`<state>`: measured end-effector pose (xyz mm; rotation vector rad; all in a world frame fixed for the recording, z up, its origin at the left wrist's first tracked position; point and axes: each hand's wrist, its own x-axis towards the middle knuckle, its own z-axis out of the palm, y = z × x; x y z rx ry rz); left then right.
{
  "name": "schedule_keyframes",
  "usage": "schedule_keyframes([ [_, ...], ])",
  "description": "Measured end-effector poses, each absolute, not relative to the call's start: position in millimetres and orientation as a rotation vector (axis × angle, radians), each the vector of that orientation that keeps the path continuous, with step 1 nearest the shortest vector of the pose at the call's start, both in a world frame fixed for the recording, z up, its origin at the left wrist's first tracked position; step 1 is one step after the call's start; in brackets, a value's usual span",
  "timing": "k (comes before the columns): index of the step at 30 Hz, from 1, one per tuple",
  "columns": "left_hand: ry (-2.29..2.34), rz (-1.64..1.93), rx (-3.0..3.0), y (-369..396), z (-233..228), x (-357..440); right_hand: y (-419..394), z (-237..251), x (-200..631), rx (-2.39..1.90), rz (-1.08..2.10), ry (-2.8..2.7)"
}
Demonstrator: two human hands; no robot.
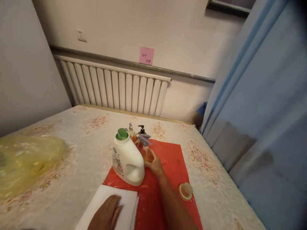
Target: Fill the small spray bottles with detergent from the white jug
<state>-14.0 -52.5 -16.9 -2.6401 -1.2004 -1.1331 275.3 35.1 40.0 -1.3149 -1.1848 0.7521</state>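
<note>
My right hand (154, 164) is wrapped around an amber spray bottle (145, 150) with a grey trigger head, standing on a red mat (168, 166). Just left of it stands a white detergent jug (127, 159) with a green open neck. Behind them are a second small amber bottle (131, 131) and a black pump bottle (142, 129). My left hand (106, 215) lies flat, fingers together, on a folded white cloth (112, 204) at the near edge.
A small round yellowish cap (185, 191) lies on the mat's right side. A yellow plastic bag (26, 159) sits at the left on the floral tablecloth (83, 147). A white radiator (112, 86) lines the wall; a blue curtain (263, 111) hangs at the right.
</note>
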Motion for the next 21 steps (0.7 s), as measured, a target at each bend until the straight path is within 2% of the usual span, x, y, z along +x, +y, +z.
schedule_keyframes([
  [13,-1.2,-1.118,-2.666,-54,-18,-13,21,16,278,-1.495,0.68,-1.138],
  [21,-1.276,-1.093,-2.778,-50,-20,-13,-58,27,277,-1.632,0.596,-1.061],
])
